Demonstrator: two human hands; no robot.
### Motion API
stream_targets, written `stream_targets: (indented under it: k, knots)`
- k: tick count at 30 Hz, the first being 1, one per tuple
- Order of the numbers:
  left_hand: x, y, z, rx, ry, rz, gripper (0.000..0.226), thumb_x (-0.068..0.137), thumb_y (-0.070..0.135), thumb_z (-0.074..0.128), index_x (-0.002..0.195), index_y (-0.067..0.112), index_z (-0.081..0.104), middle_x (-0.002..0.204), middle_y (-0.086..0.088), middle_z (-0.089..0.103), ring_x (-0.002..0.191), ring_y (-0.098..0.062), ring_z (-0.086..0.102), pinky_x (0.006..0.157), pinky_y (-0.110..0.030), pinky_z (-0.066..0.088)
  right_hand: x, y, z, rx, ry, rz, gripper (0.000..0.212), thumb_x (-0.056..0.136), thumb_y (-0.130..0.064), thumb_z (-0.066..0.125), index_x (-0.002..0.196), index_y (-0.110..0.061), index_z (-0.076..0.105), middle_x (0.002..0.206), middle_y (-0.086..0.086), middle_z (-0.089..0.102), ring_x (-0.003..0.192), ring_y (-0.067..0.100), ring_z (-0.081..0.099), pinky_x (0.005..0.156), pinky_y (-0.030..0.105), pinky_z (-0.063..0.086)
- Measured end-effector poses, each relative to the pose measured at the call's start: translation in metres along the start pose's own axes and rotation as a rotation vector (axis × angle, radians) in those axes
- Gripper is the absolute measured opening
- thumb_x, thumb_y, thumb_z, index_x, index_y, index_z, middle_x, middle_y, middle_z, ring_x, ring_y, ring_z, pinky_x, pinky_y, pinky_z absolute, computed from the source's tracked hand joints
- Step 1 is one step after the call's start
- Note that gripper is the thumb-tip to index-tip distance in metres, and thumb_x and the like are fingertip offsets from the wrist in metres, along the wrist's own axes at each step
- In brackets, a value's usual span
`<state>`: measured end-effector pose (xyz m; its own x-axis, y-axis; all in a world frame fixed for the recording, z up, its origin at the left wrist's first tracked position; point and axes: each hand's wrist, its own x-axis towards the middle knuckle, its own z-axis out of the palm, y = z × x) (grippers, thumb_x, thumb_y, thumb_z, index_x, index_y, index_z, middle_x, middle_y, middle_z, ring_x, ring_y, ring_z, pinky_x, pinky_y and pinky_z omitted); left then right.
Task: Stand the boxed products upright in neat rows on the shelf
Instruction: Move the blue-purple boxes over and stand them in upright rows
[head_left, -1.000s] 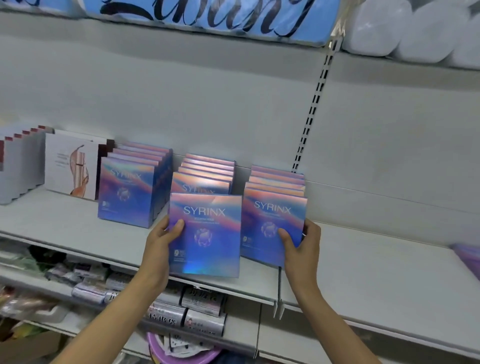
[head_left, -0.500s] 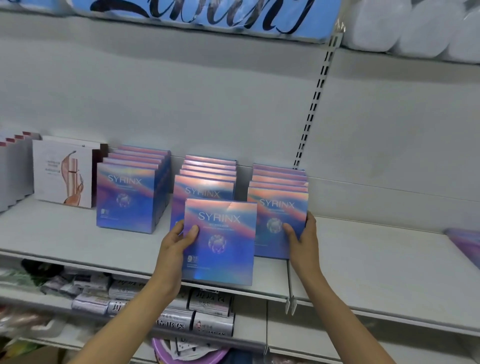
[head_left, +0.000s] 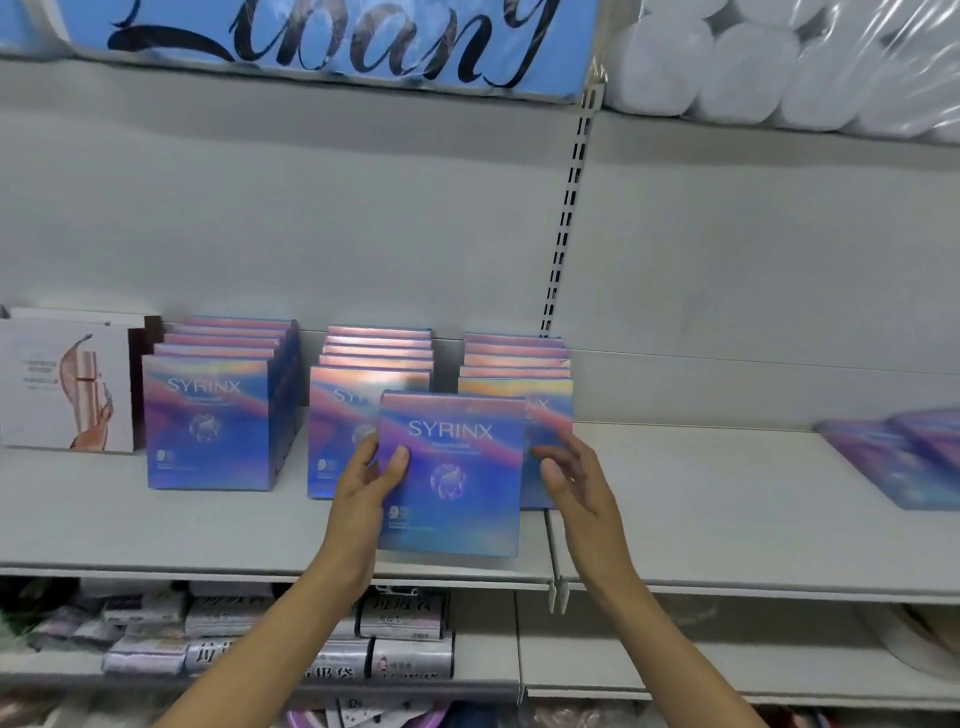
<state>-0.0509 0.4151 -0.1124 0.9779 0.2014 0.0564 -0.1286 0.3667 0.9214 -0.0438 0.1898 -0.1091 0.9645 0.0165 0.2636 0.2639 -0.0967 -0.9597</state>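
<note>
Three rows of blue-purple SYRINX boxes stand upright on the white shelf (head_left: 156, 525): a left row (head_left: 208, 421), a middle row (head_left: 343, 405) and a right row (head_left: 519, 364). My left hand (head_left: 369, 483) grips the left edge of one more SYRINX box (head_left: 457, 478), thumb on its front, holding it upright in front of the gap between the middle and right rows. My right hand (head_left: 571, 478) hovers with relaxed fingers just off that box's right edge, in front of the right row, holding nothing.
White boxes with a figure print (head_left: 67, 384) stand left of the rows. More SYRINX boxes lie flat (head_left: 904, 457) at the shelf's far right. A slotted upright (head_left: 566, 208) divides the back wall. Packaged goods (head_left: 395, 623) fill the shelf below; white rolls (head_left: 779, 67) sit above.
My left hand carried the held box rightward, so it now overlaps the right row. My right hand let go of the right row's front box and drew slightly back.
</note>
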Motion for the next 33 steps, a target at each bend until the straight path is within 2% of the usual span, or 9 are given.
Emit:
stream_targets:
  k: [3, 6, 9, 13, 16, 18, 24, 28, 33]
  knots:
    - [-0.007, -0.005, 0.017, 0.087, -0.068, 0.022, 0.016, 0.1, 0.005, 0.054, 0.103, 0.018, 0.061, 0.084, 0.018, 0.076, 0.075, 0.007, 0.07, 0.064, -0.011, 0.053, -0.003, -0.002, 0.005, 0.148, -0.101, 0.132, 0.044, 0.087, -0.028, 0.067, 0.128, -0.019, 0.056, 0.121, -0.001, 0.07, 0.11, 0.008, 0.068, 0.085, 0.02, 0.056]
    - [-0.009, -0.011, 0.022, 0.147, -0.082, 0.055, 0.012, 0.1, 0.014, 0.059, 0.111, 0.018, 0.063, 0.103, 0.006, 0.075, 0.097, -0.011, 0.07, 0.081, -0.022, 0.057, -0.004, 0.003, 0.008, 0.116, -0.046, 0.118, 0.038, 0.085, -0.009, 0.076, 0.12, -0.009, 0.062, 0.114, 0.004, 0.074, 0.105, 0.021, 0.072, 0.084, 0.032, 0.061]
    - [-0.007, -0.008, 0.013, 0.417, -0.125, 0.235, 0.037, 0.094, 0.041, 0.062, 0.128, 0.026, 0.058, 0.123, 0.012, 0.067, 0.118, -0.012, 0.061, 0.102, -0.029, 0.047, -0.001, 0.009, 0.003, 0.088, 0.044, 0.083, 0.03, 0.086, 0.0, 0.073, 0.114, -0.009, 0.064, 0.109, 0.003, 0.076, 0.101, 0.021, 0.073, 0.083, 0.035, 0.061]
    - [0.016, 0.002, -0.028, 0.817, 0.112, 0.594, 0.058, 0.092, 0.026, 0.067, 0.145, 0.014, 0.046, 0.143, 0.002, 0.046, 0.133, -0.005, 0.04, 0.113, -0.018, 0.029, 0.005, 0.014, -0.008, 0.018, 0.082, 0.056, 0.024, 0.089, -0.003, 0.072, 0.111, -0.01, 0.064, 0.108, 0.003, 0.075, 0.1, 0.021, 0.072, 0.085, 0.046, 0.06]
    - [0.031, -0.001, -0.063, 0.943, 0.192, 0.498, 0.084, 0.088, 0.019, 0.076, 0.156, 0.012, 0.028, 0.16, -0.007, 0.027, 0.142, -0.004, 0.022, 0.115, -0.009, 0.016, 0.011, 0.014, -0.013, -0.028, 0.099, 0.029, 0.024, 0.089, -0.003, 0.072, 0.111, -0.012, 0.065, 0.107, 0.001, 0.075, 0.1, 0.018, 0.072, 0.086, 0.044, 0.06]
    - [0.035, -0.005, -0.076, 0.921, 0.13, 0.342, 0.094, 0.087, 0.02, 0.076, 0.159, 0.017, 0.017, 0.163, -0.003, 0.022, 0.14, -0.002, 0.022, 0.116, -0.019, 0.023, 0.016, 0.015, -0.013, -0.055, 0.103, 0.021, 0.025, 0.089, -0.005, 0.072, 0.112, -0.013, 0.065, 0.108, 0.0, 0.074, 0.1, 0.017, 0.071, 0.085, 0.042, 0.06]
    - [0.034, 0.001, -0.073, 0.84, 0.112, 0.202, 0.084, 0.092, 0.018, 0.071, 0.158, 0.02, 0.019, 0.144, 0.016, 0.032, 0.129, -0.003, 0.032, 0.103, -0.027, 0.031, 0.023, 0.022, -0.001, -0.097, 0.156, 0.005, 0.031, 0.091, -0.028, 0.072, 0.116, -0.034, 0.055, 0.109, -0.022, 0.066, 0.106, 0.01, 0.067, 0.079, 0.03, 0.061]
    - [0.03, 0.005, -0.07, 0.811, 0.133, 0.165, 0.081, 0.093, 0.017, 0.07, 0.158, 0.019, 0.02, 0.138, 0.017, 0.032, 0.126, -0.002, 0.032, 0.1, -0.026, 0.032, 0.023, 0.031, 0.005, -0.196, 0.262, -0.063, 0.041, 0.093, -0.027, 0.071, 0.126, -0.033, 0.047, 0.124, -0.012, 0.049, 0.119, 0.007, 0.055, 0.088, 0.029, 0.057]
    - [0.029, 0.007, -0.067, 0.785, 0.133, 0.168, 0.071, 0.093, 0.017, 0.069, 0.14, 0.037, 0.02, 0.135, 0.016, 0.033, 0.123, -0.002, 0.032, 0.097, -0.025, 0.034, 0.029, 0.047, 0.012, -0.132, 0.221, 0.005, 0.047, 0.1, -0.018, 0.06, 0.142, -0.031, 0.042, 0.135, -0.013, 0.056, 0.125, 0.008, 0.056, 0.1, 0.047, 0.054]
